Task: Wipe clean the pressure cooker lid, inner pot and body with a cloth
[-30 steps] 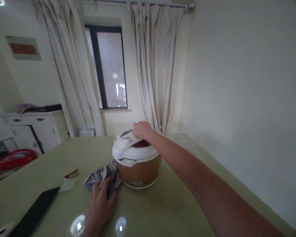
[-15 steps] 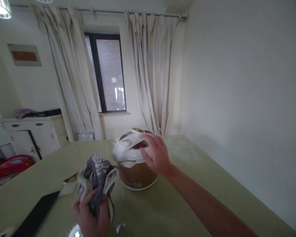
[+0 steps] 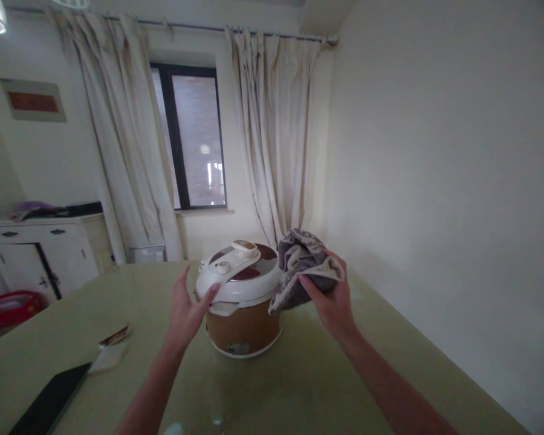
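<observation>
The head view is showing 2 bare hands working around an electric pressure cooker (image 3: 242, 332), which is standing upright on the green desk (image 3: 299, 386). Its white lid (image 3: 265, 289) is already sitting in place on the body, with the handle (image 3: 245, 262) crossing the top.

The right hand (image 3: 338, 305) is holding up a gray patterned cloth (image 3: 299, 266). Its fingers are closing on the bunched fabric, the thumb pressing from the front, and the cloth is hanging just beside the right side of the lid; whether they are touching, I cannot tell. The left hand (image 3: 187, 314) is hovering at the opposite side, its fingers spreading wide and holding nothing. Its thumb is overlapping the lid's edge in this view, so contact is remaining unclear.

As for progress, the cloth is already being held off the desk and the cooker is standing assembled. The cloth is not yet lying down anywhere, and the view is not showing how much handling is remaining.

A black flat device (image 3: 52, 399) is lying at the near left, and a small opened packet (image 3: 114, 336) is resting just beyond it.
</observation>
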Tool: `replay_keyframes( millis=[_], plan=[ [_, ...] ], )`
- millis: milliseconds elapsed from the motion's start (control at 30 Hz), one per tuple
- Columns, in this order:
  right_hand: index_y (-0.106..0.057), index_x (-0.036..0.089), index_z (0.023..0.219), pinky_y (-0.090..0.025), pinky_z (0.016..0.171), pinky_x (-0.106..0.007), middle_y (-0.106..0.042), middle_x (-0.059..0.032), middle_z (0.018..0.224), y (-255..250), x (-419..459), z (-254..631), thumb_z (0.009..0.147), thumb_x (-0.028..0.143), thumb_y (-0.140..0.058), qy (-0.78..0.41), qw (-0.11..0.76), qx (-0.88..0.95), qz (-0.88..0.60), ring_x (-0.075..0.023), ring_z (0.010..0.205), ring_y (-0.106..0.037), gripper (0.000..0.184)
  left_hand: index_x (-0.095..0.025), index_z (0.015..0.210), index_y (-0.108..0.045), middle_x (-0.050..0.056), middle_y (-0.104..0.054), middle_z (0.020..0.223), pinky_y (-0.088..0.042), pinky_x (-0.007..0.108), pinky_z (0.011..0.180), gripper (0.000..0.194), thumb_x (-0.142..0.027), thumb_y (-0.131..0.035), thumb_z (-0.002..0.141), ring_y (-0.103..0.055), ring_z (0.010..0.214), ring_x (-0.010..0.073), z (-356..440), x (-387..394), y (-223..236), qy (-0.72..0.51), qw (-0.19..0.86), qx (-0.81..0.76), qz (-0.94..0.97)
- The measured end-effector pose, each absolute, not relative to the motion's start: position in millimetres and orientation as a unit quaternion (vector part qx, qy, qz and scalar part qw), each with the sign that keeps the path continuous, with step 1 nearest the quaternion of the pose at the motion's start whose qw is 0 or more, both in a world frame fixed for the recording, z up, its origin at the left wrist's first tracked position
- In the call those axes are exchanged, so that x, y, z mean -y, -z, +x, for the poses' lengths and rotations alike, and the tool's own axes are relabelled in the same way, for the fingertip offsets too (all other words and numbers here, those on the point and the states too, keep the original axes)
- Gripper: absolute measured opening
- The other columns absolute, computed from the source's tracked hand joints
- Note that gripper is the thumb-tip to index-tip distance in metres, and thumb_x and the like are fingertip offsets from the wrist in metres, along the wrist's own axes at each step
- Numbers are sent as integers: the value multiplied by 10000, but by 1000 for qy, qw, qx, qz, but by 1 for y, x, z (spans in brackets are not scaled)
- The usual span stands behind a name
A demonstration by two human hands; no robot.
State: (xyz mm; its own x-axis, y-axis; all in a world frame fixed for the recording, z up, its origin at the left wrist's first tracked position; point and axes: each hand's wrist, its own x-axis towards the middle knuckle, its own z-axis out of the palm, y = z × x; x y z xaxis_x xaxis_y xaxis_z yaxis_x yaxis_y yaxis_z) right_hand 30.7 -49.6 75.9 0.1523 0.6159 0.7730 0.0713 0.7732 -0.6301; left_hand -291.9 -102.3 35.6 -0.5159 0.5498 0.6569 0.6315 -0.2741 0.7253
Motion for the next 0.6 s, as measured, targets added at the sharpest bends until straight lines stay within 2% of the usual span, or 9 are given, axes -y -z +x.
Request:
replay_keyframes(
  millis=[100, 167, 267, 400, 500, 600],
  plan=[
    [-607, 277, 1413, -486, 1187, -515, -705, -79, 1382, -100, 8, 8, 883, 439, -796, -216, 592, 726, -274, -289, 1290, -663, 586, -140, 1496, -556, 224, -653, 1486, -442, 602, 1215, 942, -796, -677, 830, -613, 1389, 407, -306, 84, -23, 627, -99, 590, -500],
    [-668, 273, 1324, -507, 1147, -491, -757, -60, 1283, -106, -20, -13, 846, 487, -815, -234, 502, 774, -306, -283, 1214, -693, 544, -161, 1482, -580, 204, -663, 1497, -454, 568, 1211, 880, -779, -663, 861, -620, 1393, 388, -303, 84, -19, 635, -108, 581, -497],
    [-704, 260, 1243, -521, 1103, -464, -782, -51, 1225, -111, -50, -38, 831, 540, -819, -265, 441, 776, -365, -278, 1158, -713, 512, -181, 1464, -615, 186, -672, 1502, -462, 538, 1211, 830, -768, -656, 878, -618, 1406, 375, -290, 94, -21, 639, -100, 583, -492],
    [-714, 239, 1220, -520, 1084, -447, -786, -79, 1240, -113, -68, -43, 832, 544, -812, -274, 431, 757, -408, -287, 1165, -719, 503, -189, 1539, -547, 191, -620, 1563, -460, 524, 1217, 869, -727, -699, 874, -587, 1447, 369, -270, 110, -23, 622, -99, 599, -495],
    [-705, 228, 1254, -515, 1093, -428, -780, -89, 1267, -102, -76, -34, 857, 557, -772, -290, 463, 725, -419, -272, 1179, -719, 520, -162, 1549, -513, 238, -467, 1680, -337, 572, 1295, 982, -714, -793, 787, -383, 1599, 415, -254, 116, -17, 597, 7, 621, -508],
    [-694, 210, 1270, -536, 1062, -420, -785, -102, 1240, -83, -84, -24, 900, 583, -685, -288, 512, 687, -428, -264, 1148, -730, 525, -109, 1579, -433, 305, -416, 1682, -204, 647, 1329, 1169, -729, -857, 683, -256, 1647, 453, -238, 117, -9, 545, 114, 639, -531]
  ],
)
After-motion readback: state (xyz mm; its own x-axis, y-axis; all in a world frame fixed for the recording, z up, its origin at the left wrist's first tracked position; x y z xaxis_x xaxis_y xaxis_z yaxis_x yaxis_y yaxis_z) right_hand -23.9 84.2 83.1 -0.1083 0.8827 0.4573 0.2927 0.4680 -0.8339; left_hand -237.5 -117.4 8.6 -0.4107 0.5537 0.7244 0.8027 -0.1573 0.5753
